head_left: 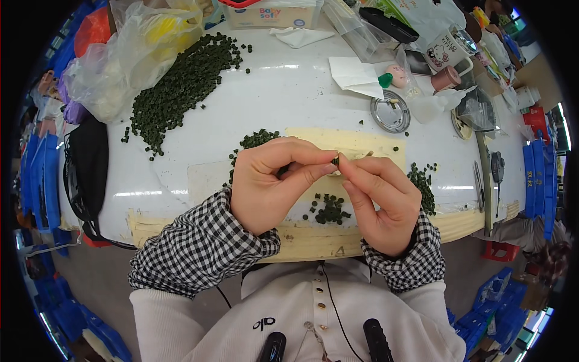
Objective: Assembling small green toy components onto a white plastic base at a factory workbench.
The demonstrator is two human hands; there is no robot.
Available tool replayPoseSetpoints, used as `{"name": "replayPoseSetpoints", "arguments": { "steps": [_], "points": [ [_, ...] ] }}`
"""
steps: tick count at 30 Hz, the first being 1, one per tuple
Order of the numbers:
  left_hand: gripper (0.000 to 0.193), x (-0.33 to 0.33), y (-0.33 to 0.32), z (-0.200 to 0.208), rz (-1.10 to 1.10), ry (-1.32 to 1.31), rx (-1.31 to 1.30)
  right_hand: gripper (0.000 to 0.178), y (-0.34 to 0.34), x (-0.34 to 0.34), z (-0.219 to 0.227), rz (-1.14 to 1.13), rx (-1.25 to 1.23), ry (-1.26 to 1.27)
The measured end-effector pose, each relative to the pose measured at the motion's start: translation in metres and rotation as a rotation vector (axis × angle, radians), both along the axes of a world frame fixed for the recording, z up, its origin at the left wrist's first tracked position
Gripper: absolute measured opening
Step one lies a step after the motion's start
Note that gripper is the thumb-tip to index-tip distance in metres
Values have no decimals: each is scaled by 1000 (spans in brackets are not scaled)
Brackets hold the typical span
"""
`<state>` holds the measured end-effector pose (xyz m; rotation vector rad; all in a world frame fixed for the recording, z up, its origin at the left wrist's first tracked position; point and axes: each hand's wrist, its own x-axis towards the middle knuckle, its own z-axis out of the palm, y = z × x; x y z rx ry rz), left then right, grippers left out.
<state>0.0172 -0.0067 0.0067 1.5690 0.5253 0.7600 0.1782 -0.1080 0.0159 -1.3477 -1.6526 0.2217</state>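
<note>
My left hand pinches a small dark green part between thumb and forefinger, above the near part of the table. My right hand meets it from the right, its thumb and forefinger closed at the same part. Below and between the hands lies a small heap of dark green parts. Another heap sits behind my left hand and is partly hidden by it. To the right of my right hand is a further group of green parts. Checked sleeve covers wrap both forearms.
A large pile of green parts spreads at the far left beside plastic bags. A round metal lid, white paper and a mug stand at the back right. Tweezers lie by the right edge.
</note>
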Motion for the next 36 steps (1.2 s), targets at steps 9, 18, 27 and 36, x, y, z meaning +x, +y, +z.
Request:
{"name": "replayPoseSetpoints", "arguments": {
  "steps": [9,18,27,36],
  "points": [
    [18,-2,2,4,-13,41,-19,37,-2,0,1,1,-10,-4],
    [18,-3,3,3,-9,53,-22,37,-2,0,0,-17,14,-3],
    [19,-3,4,3,2,47,50,38,-2,0,0,-14,-3,-1],
    [20,-1,4,3,-2,-3,137,38,-2,1,0,-14,-19,9]
  ]
}}
